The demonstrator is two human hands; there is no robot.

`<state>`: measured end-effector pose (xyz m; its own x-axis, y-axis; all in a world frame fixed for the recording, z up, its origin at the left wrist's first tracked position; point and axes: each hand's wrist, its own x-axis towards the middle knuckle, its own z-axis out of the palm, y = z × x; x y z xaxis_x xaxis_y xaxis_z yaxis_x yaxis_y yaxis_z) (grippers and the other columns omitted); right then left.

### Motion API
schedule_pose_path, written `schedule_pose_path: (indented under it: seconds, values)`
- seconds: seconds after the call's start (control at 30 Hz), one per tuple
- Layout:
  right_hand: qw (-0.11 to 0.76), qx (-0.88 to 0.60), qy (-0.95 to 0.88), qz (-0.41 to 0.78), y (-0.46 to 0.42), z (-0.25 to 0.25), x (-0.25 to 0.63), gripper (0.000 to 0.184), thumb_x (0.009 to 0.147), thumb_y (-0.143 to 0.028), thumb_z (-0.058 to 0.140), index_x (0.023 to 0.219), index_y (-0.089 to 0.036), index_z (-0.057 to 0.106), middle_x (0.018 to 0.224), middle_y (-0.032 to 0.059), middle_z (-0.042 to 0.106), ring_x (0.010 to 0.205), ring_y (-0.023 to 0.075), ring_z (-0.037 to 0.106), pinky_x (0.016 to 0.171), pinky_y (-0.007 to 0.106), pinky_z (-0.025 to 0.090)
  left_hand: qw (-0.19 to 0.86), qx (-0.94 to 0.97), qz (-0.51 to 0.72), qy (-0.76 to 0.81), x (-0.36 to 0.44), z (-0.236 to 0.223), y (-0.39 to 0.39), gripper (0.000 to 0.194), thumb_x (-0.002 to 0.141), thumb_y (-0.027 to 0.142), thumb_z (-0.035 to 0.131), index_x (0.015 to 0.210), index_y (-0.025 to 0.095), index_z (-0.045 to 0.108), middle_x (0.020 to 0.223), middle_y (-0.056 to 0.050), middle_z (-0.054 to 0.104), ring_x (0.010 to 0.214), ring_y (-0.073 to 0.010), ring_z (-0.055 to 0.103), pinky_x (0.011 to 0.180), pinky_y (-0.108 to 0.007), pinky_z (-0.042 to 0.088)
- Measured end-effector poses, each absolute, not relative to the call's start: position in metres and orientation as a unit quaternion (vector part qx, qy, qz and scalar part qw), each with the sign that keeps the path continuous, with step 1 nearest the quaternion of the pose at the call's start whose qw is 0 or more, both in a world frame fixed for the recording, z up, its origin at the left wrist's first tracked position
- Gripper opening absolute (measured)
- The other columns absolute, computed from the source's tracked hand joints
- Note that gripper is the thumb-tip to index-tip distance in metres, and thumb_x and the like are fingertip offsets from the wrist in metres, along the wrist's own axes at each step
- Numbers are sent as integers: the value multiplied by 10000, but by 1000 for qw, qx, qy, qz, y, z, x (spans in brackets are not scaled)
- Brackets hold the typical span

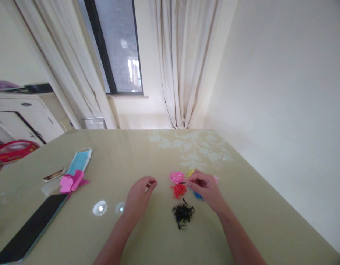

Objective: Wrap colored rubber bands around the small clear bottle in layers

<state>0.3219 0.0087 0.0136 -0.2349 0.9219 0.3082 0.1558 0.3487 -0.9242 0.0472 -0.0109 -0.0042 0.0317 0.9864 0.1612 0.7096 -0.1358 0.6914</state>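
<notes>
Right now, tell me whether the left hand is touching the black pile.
Apart. The head view shows a plain strip of tabletop between the left hand and the black pile.

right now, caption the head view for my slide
Right hand pinching a black strand near the pink pile and red pile.

Through the head camera I see a dark-framed window in the far wall, a cream left curtain and a matching right curtain hanging beside it. A plain pale right wall rises nearby. Far left, I make out a white cabinet. The greenish tabletop carries bright round reflections.
</notes>
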Motion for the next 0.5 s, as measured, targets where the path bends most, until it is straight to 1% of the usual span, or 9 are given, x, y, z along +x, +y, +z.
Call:
schedule_pose_path:
  seconds: [0.07, 0.1, 0.17, 0.23, 0.37, 0.43, 0.5]
  values:
    - [504, -393, -648, 415, 10, 20, 335, 246, 847, -449, 816, 793, -210, 793, 725, 3, 563, 683, 154, 497, 612, 289, 372, 89, 675, 224, 697, 31, -4, -10, 229, 990, 270, 502, 980, 200, 720, 1039, -106, 738, 999, -288, 666, 903, -402, 478]
    - [511, -390, -642, 418, 11, 23, 340, 255, 838, -454, 823, 777, -209, 788, 722, 3, 559, 690, 156, 501, 619, 291, 378, 56, 668, 175, 721, 24, -4, -9, 227, 987, 249, 500, 992, 194, 720, 1058, -118, 728, 1026, -305, 659, 908, -414, 471]
    - [501, -395, -645, 421, 11, 26, 346, 269, 829, -465, 826, 765, -206, 785, 715, 3, 559, 685, 156, 502, 618, 292, 380, 40, 659, 92, 745, 15, -5, -10, 211, 986, 240, 509, 992, 188, 714, 1054, -127, 715, 1036, -314, 660, 890, -412, 467]
    - [443, -415, -675, 419, 9, 26, 346, 266, 833, -465, 816, 773, -206, 796, 703, 4, 569, 656, 149, 488, 597, 286, 366, 56, 662, 45, 746, 12, -7, -10, 201, 992, 235, 504, 978, 186, 698, 1030, -121, 708, 1019, -302, 671, 865, -393, 464]
    - [278, -434, -759, 398, 5, 21, 331, 144, 840, -353, 792, 778, -227, 822, 718, 12, 644, 654, 146, 518, 605, 272, 371, 64, 670, 40, 739, 16, -10, -9, 233, 1005, 201, 437, 945, 178, 661, 1023, -119, 703, 1012, -292, 673, 855, -387, 456]
    - [234, -427, -776, 400, 3, 17, 325, 83, 816, -282, 790, 752, -237, 820, 714, 4, 666, 663, 148, 533, 608, 264, 370, 55, 671, 72, 736, 17, -11, -7, 228, 1000, 198, 426, 930, 181, 643, 1019, -118, 705, 1013, -290, 664, 861, -385, 456]
    - [200, -426, -778, 416, 3, 11, 323, 61, 784, -227, 790, 732, -242, 818, 677, -10, 668, 638, 143, 526, 588, 256, 352, 50, 666, 126, 734, 17, -12, -5, 204, 989, 211, 436, 926, 189, 629, 995, -112, 711, 1008, -291, 654, 868, -385, 458]
